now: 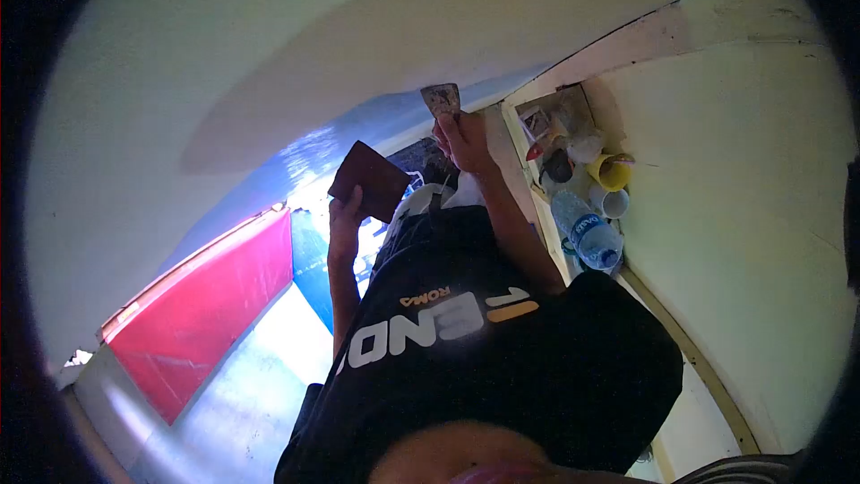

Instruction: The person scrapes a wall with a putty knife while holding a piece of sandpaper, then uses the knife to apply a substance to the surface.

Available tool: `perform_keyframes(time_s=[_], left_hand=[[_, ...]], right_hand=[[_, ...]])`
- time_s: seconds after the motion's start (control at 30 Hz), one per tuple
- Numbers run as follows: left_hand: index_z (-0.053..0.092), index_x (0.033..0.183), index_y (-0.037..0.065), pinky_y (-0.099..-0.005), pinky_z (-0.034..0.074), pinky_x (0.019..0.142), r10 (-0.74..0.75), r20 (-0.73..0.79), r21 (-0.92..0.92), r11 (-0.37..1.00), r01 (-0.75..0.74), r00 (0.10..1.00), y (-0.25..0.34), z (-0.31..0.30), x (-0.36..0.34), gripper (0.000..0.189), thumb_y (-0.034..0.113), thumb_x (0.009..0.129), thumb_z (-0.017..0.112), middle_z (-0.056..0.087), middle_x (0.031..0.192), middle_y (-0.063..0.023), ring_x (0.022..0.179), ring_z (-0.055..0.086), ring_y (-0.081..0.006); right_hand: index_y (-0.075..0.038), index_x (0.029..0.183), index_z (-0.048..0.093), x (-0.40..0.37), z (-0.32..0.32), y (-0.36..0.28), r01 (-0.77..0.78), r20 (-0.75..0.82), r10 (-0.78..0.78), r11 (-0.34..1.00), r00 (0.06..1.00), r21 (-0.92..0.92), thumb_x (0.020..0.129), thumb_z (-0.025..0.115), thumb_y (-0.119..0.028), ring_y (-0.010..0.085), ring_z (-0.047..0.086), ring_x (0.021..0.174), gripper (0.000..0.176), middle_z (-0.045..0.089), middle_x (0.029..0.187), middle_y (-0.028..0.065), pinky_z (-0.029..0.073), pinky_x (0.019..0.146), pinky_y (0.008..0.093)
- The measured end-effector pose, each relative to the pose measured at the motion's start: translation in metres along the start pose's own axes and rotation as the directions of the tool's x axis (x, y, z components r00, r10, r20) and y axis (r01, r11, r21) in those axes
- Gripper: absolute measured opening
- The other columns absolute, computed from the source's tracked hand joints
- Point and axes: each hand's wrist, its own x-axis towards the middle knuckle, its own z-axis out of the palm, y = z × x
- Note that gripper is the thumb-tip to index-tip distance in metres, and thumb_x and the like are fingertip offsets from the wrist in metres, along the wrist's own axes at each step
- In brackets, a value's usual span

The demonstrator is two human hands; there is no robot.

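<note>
On the left, my left hand [347, 220] holds a flat, dark brown square piece [370, 181], with the thumb lying over its face. Higher up and nearer the middle, my right hand [463, 141] is closed around a scraper [441, 99]. The scraper's wide, stained blade points up, close to the pale surface [296, 45] overhead. Its handle is mostly hidden in my fingers. The two hands are apart, in front of the black printed shirt [502, 367].
At right, a recessed shelf holds a plastic bottle [587, 231], a yellow cup [611, 172], a white cup [611, 203] and several small items. A pale wall [743, 188] stands beyond. A red panel [210, 314] is at lower left.
</note>
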Motion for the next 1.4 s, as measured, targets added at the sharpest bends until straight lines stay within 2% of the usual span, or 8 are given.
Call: perform_keyframes(time_s=[0.23, 0.33, 0.53, 0.73, 1.13, 1.23, 1.33, 1.4], left_hand=[[0.047, 0.131, -0.001, -0.0356, 0.052, 0.087, -0.005, 0.01, 0.024, 1.0, 0.004, 1.0, 0.004, -0.004, 0.004, 0.045, 0.025, 0.096, 0.058, 0.062, 0.115, -0.0122, 0.103, 0.063, -0.0216], [0.047, 0.131, -0.002, -0.0358, 0.052, 0.088, -0.035, -0.027, 0.037, 0.999, 0.036, 0.999, -0.003, -0.006, -0.003, 0.045, 0.025, 0.096, 0.058, 0.062, 0.115, -0.0126, 0.103, 0.063, -0.0224], [0.048, 0.13, -0.002, -0.0354, 0.052, 0.088, -0.014, -0.057, 0.078, 0.997, 0.018, 0.998, 0.013, 0.002, -0.005, 0.045, 0.024, 0.096, 0.058, 0.063, 0.114, -0.0144, 0.103, 0.064, -0.0228], [0.049, 0.13, -0.002, -0.0359, 0.053, 0.085, 0.018, 0.006, 0.019, 1.0, -0.018, 1.0, 0.005, 0.0, -0.006, 0.045, 0.027, 0.097, 0.057, 0.063, 0.116, -0.0135, 0.102, 0.064, -0.0221], [0.047, 0.13, -0.002, -0.0363, 0.052, 0.086, -0.014, -0.011, 0.032, 0.999, 0.015, 1.0, 0.0, -0.003, -0.007, 0.046, 0.026, 0.096, 0.059, 0.062, 0.116, -0.0129, 0.101, 0.064, -0.0218], [0.047, 0.13, -0.002, -0.0363, 0.053, 0.085, -0.035, -0.057, 0.072, 0.997, 0.039, 0.998, 0.002, -0.001, -0.007, 0.045, 0.025, 0.096, 0.059, 0.062, 0.116, -0.0132, 0.1, 0.064, -0.0223], [0.047, 0.131, -0.002, -0.0365, 0.053, 0.085, -0.045, -0.058, 0.116, 0.992, 0.051, 0.997, 0.009, 0.003, -0.013, 0.045, 0.024, 0.096, 0.058, 0.062, 0.116, -0.0134, 0.101, 0.064, -0.023], [0.047, 0.13, -0.002, -0.0362, 0.053, 0.084, 0.03, -0.033, 0.151, 0.988, -0.025, 0.999, 0.003, 0.003, -0.012, 0.045, 0.024, 0.095, 0.058, 0.062, 0.115, -0.0132, 0.101, 0.064, -0.0228]], right_hand=[[-0.003, 0.068, 0.054, 0.003, -0.008, 0.009, 0.007, -0.025, -0.012, 0.984, 1.0, -0.18, 0.1, 0.047, -0.038, 0.0098, 0.049, 0.043, 0.047, 0.048, 0.049, 0.0017, 0.039, 0.041, 0.0282], [-0.004, 0.068, 0.053, 0.004, -0.002, -0.006, 0.071, 0.024, -0.068, 0.992, 0.997, -0.106, 0.099, 0.048, -0.038, 0.0086, 0.049, 0.043, 0.046, 0.05, 0.05, 0.0011, 0.039, 0.04, 0.0279], [-0.005, 0.067, 0.053, -0.005, -0.003, -0.003, -0.115, 0.006, 0.115, 0.992, 0.993, 0.056, 0.099, 0.05, -0.04, 0.007, 0.048, 0.044, 0.047, 0.05, 0.052, -0.001, 0.039, 0.039, 0.0246], [-0.005, 0.066, 0.053, 0.004, -0.005, 0.005, 0.018, 0.024, -0.019, 0.999, 1.0, 0.051, 0.099, 0.051, -0.039, 0.0063, 0.046, 0.042, 0.047, 0.049, 0.051, -0.0013, 0.037, 0.038, 0.0245], [-0.005, 0.067, 0.054, 0.0, -0.001, 0.0, -0.062, 0.009, 0.061, 0.998, 0.998, 0.031, 0.098, 0.049, -0.046, 0.0069, 0.048, 0.044, 0.052, 0.049, 0.05, -0.001, 0.039, 0.04, 0.0259], [-0.005, 0.067, 0.055, 0.004, -0.007, -0.008, 0.094, 0.026, -0.091, 0.988, 0.995, -0.125, 0.098, 0.049, -0.047, 0.0077, 0.049, 0.045, 0.053, 0.05, 0.051, -0.0003, 0.04, 0.041, 0.0266], [-0.007, 0.067, 0.049, 0.001, -0.002, 0.003, -0.019, 0.01, 0.018, 0.999, 1.0, 0.033, 0.099, 0.051, -0.043, 0.0062, 0.04, 0.042, 0.048, 0.043, 0.054, -0.002, 0.033, 0.038, 0.024], [-0.005, 0.067, 0.054, 0.001, -0.007, -0.002, 0.039, 0.022, -0.037, 0.995, 0.999, -0.09, 0.098, 0.05, -0.044, 0.0087, 0.048, 0.044, 0.05, 0.049, 0.052, 0.0009, 0.04, 0.041, 0.0268]])
